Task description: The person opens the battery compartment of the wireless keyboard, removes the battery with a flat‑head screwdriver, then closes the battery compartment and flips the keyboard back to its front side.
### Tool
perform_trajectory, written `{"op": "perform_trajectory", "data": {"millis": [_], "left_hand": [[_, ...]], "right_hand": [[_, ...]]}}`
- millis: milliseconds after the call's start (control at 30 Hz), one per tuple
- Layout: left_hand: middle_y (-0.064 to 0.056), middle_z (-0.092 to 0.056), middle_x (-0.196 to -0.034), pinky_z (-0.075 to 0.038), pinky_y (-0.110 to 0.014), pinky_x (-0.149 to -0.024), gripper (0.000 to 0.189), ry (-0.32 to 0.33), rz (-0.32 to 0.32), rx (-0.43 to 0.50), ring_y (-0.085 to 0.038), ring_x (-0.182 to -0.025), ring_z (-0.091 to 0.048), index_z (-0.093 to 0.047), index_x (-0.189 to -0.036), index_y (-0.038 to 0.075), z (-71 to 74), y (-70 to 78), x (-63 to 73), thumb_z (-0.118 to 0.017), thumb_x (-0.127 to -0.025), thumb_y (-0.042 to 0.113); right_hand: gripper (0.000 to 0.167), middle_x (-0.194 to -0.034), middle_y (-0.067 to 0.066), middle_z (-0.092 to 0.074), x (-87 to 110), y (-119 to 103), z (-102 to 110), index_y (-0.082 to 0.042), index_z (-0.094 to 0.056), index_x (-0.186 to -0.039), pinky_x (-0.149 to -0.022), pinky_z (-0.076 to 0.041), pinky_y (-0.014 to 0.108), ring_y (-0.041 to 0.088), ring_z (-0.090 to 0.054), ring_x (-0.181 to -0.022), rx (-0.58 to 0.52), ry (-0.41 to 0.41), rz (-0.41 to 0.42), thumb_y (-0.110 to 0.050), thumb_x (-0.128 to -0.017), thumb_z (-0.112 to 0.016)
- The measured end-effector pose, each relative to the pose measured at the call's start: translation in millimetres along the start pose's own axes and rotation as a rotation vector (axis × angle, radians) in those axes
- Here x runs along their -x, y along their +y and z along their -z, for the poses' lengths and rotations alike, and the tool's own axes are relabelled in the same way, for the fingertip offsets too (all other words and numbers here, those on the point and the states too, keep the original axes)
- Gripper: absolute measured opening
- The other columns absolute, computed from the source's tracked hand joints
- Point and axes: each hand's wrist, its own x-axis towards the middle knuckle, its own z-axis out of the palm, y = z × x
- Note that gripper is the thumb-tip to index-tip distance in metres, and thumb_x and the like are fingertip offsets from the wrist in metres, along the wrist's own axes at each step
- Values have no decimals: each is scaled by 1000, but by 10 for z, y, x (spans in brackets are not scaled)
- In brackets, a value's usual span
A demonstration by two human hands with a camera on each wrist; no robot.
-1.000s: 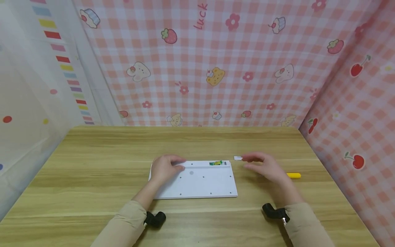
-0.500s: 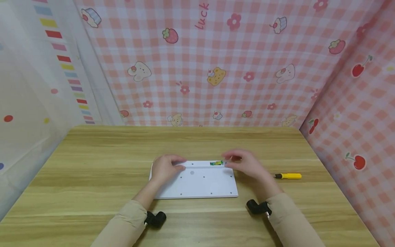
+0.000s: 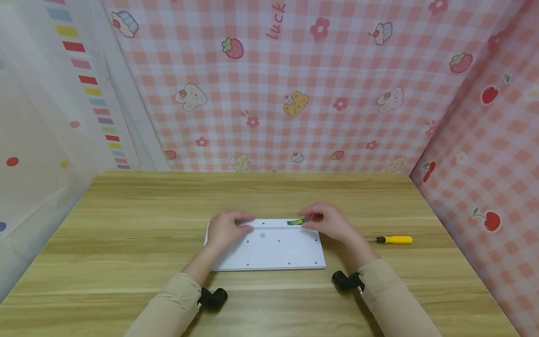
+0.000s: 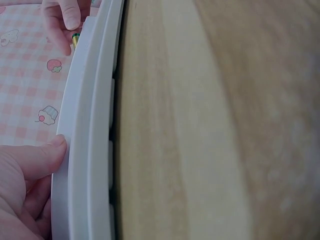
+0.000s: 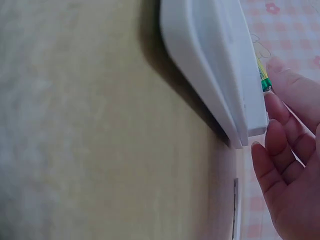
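A white keyboard [image 3: 269, 248] lies face down on the table. Its battery slot at the far right end holds a green-and-yellow battery [image 3: 296, 222], whose right end sticks up out of the slot. My left hand [image 3: 225, 230] grips the keyboard's far left part, with its thumb [image 4: 47, 157] on the raised ridge. At the slot, my right hand [image 3: 328, 220] pinches the raised end of the battery [image 5: 264, 80] between thumb and forefinger. In the right wrist view its other fingers curl beside the keyboard's corner. That hand hides the slot's right end in the head view.
A yellow-handled screwdriver [image 3: 396, 239] lies on the table [image 3: 168, 196], right of the keyboard. In the right wrist view a thin white piece [image 5: 236, 207] lies beyond the keyboard's end. A pink checked cloth [image 3: 261, 70] hangs behind the table.
My right hand has moved left from a small white piece on the table to the battery slot, uncovering the screwdriver's shaft. My left hand has kept its grip on the keyboard.
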Motion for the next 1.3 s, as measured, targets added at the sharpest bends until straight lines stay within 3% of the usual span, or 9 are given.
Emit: {"op": "perform_trajectory", "data": {"millis": [567,933,1300], "left_hand": [[0,-74,-110,-37,-48,-105,22,-7,2,-11,-24,-109,-66,-79,-102,20,17,4,9,-82,-80,21],[1,-74,-108,-37,-47,-105,22,0,-1,-6,-23,-108,-66,-79,-101,20,6,4,4,-83,-80,21],[0,-74,-109,-37,-48,-105,22,-3,-1,-1,-24,-108,-66,-79,-101,19,0,5,3,-83,-79,20]], "right_hand": [[11,-93,-4,-69,-35,-6,-44,-14,-79,-95,-76,-51,31,15,-59,-84,41,35,-27,-10,-84,-79],[8,-90,-4,-67,-8,-27,-23,-14,-78,-94,-75,-50,32,15,-56,-82,141,54,-29,-11,-87,-77],[10,-89,0,-69,-246,-42,106,-11,-77,-98,-74,-51,34,17,-59,-81,82,60,-101,-16,-90,-75]]}}
